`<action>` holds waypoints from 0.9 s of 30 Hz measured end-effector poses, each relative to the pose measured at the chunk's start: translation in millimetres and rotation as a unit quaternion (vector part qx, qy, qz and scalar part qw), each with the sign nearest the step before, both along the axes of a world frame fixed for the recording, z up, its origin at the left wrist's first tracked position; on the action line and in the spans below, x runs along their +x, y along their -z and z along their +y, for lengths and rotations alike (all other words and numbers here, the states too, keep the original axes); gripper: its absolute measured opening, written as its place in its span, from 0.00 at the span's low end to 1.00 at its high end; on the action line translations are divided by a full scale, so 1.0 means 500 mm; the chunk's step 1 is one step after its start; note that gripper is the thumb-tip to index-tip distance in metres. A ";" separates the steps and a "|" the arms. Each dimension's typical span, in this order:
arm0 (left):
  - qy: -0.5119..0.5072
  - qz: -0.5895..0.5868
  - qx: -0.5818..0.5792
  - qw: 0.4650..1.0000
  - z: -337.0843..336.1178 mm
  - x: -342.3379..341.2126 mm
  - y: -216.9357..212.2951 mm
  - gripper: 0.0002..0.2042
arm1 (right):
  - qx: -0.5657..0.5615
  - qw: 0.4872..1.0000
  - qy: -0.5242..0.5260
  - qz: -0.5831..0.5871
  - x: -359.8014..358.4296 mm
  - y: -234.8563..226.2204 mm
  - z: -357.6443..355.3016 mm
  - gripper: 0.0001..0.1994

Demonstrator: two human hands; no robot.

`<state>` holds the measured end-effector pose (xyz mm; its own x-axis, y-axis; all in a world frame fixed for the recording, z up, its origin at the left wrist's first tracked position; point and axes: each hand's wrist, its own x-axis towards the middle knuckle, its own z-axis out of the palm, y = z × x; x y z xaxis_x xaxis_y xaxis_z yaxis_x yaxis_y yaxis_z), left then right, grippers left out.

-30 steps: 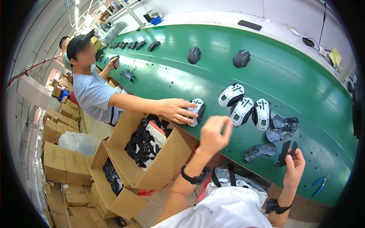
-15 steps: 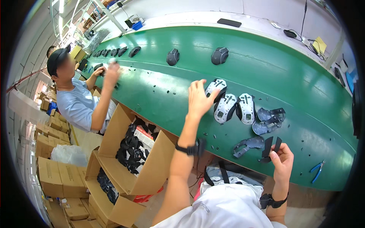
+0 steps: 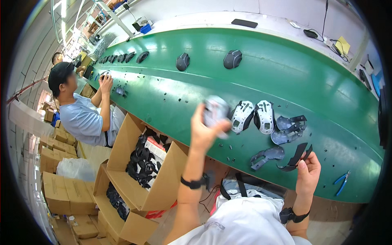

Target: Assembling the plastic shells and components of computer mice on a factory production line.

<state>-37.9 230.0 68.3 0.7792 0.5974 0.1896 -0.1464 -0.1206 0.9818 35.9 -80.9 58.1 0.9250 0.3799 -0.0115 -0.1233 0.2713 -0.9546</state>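
Observation:
My left hand (image 3: 204,132) grips a computer mouse (image 3: 216,111), raised off the green bench and smeared by motion, its pale underside showing. A dark forked plastic mouse shell piece (image 3: 298,157) is pinched in my right hand (image 3: 308,167) over the bench's near edge. Between my hands lie two mice bottom-up, a left one (image 3: 243,116) and a right one (image 3: 264,117), touching or nearly so. Beside them are translucent grey shell pieces (image 3: 288,130), and another such shell piece (image 3: 267,157) lies nearer me.
Blue-handled cutters (image 3: 341,182) lie at the right. Black mice (image 3: 232,59) stand in a row along the far side. An open carton (image 3: 163,179) of black parts is below left. A co-worker (image 3: 81,110) at the left holds a mouse. Tiny black bits dot the bench.
My left hand has picked up the leftmost of three upturned mice and drawn it toward me. My right hand has shifted slightly, turning the dark piece. The co-worker's hands have come together.

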 end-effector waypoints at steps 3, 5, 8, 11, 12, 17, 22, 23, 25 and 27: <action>0.075 -0.013 -0.036 0.996 -0.149 -0.018 0.048 0.26 | 0.082 0.992 -0.085 0.044 -0.013 -0.046 0.045 0.12; 0.087 -0.041 -0.157 0.983 -0.210 -0.010 0.055 0.22 | 0.069 0.991 -0.106 0.039 -0.010 -0.068 0.072 0.12; 0.113 0.003 -0.218 0.969 -0.248 0.010 0.039 0.18 | 0.032 0.992 -0.118 0.026 0.010 -0.063 0.075 0.09; 0.183 -0.002 -0.228 0.956 -0.262 0.024 0.024 0.18 | -0.018 0.995 -0.090 0.023 0.020 -0.056 0.066 0.08; 0.202 0.017 -0.231 0.951 -0.265 0.024 0.014 0.18 | -0.038 0.998 -0.049 0.024 0.017 -0.057 0.070 0.08; 0.244 0.024 -0.375 0.894 -0.284 0.042 0.022 0.18 | -0.097 0.977 0.045 -0.186 0.033 -0.023 0.067 0.08; 0.187 -0.004 -0.364 0.912 -0.299 0.045 0.031 0.18 | -0.111 0.983 0.046 -0.138 0.019 -0.008 0.063 0.09; 0.181 -0.010 -0.316 0.931 -0.301 0.042 0.036 0.18 | -0.145 0.973 0.050 -0.170 0.016 -0.009 0.065 0.09; 0.187 -0.037 -0.319 0.929 -0.304 0.033 0.037 0.20 | -0.156 0.963 0.065 -0.212 0.013 -0.002 0.063 0.10; 0.167 -0.067 -0.180 0.967 -0.314 0.026 0.039 0.26 | -0.156 0.964 0.051 -0.210 0.008 0.000 0.053 0.10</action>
